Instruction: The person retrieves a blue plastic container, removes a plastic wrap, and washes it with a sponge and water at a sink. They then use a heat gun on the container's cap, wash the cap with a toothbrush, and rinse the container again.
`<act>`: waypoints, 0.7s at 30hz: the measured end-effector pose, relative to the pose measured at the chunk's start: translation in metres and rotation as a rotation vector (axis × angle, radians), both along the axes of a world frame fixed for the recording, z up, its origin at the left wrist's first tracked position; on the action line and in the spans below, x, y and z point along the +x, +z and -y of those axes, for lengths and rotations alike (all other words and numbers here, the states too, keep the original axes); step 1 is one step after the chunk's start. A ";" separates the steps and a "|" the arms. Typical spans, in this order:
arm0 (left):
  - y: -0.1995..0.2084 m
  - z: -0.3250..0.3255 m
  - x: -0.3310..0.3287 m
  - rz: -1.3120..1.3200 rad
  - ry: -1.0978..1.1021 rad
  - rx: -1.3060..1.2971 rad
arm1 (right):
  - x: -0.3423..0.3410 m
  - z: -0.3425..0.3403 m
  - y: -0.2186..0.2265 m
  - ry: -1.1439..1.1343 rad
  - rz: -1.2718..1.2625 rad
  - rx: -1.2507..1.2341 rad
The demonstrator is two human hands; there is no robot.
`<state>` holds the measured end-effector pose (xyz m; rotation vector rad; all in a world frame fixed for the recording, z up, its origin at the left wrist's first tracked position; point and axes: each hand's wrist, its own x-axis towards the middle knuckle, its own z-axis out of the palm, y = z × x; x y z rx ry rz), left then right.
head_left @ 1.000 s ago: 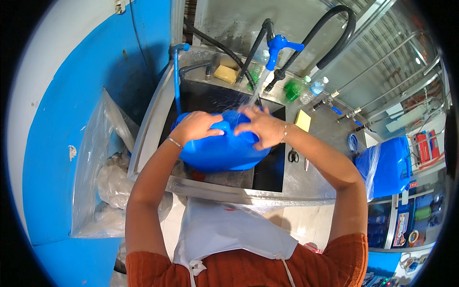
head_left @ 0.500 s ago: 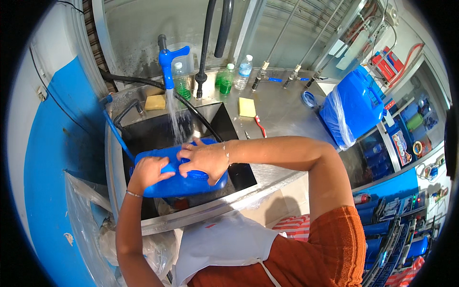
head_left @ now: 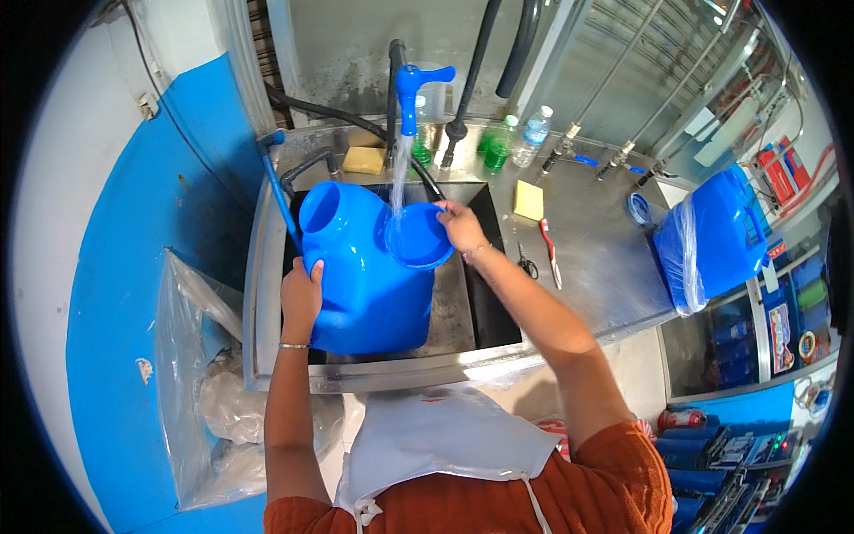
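Two bare hands work over a steel sink (head_left: 267, 294) set in a counter. At the far left a clear plastic bag (head_left: 191, 374) hangs beside a blue wall panel, with crumpled plastic inside it. Next to it, the left hand (head_left: 302, 298) lies flat against the left side of a large blue water jug (head_left: 360, 285), fingers pressed together on its wall and thumb apart, steadying it rather than closing around it. The jug lies tilted in the sink basin, its round mouth turned up and to the left. Just right of the jug's top, the right hand (head_left: 463, 227) pinches the rim of a round blue lid (head_left: 418, 236), held like a shallow bowl under the stream of water falling from a blue tap (head_left: 414, 84). Behind the sink stand a yellow sponge (head_left: 363, 160) and green bottles (head_left: 494, 151). Further right on the counter lie a second yellow sponge (head_left: 527, 200), a toothbrush (head_left: 550, 254) and small scissors (head_left: 527, 264). At the far right edge another blue jug (head_left: 721, 236) sits partly wrapped in clear plastic.
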<state>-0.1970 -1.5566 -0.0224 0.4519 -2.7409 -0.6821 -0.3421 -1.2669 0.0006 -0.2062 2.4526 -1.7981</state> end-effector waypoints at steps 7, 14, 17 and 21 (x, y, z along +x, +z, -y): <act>0.040 -0.074 0.006 -0.437 -0.463 -0.267 | 0.020 0.046 -0.053 0.079 0.570 -0.714; 0.030 -0.112 -0.040 0.038 -0.439 0.309 | 0.041 -0.082 -0.050 -0.292 -0.104 1.035; 0.005 -0.118 -0.057 -0.120 -0.361 0.985 | 0.067 -0.133 -0.081 -0.290 -0.017 1.404; -0.019 -0.125 -0.076 -0.128 -0.226 1.282 | 0.066 -0.131 -0.088 -0.212 -0.256 1.075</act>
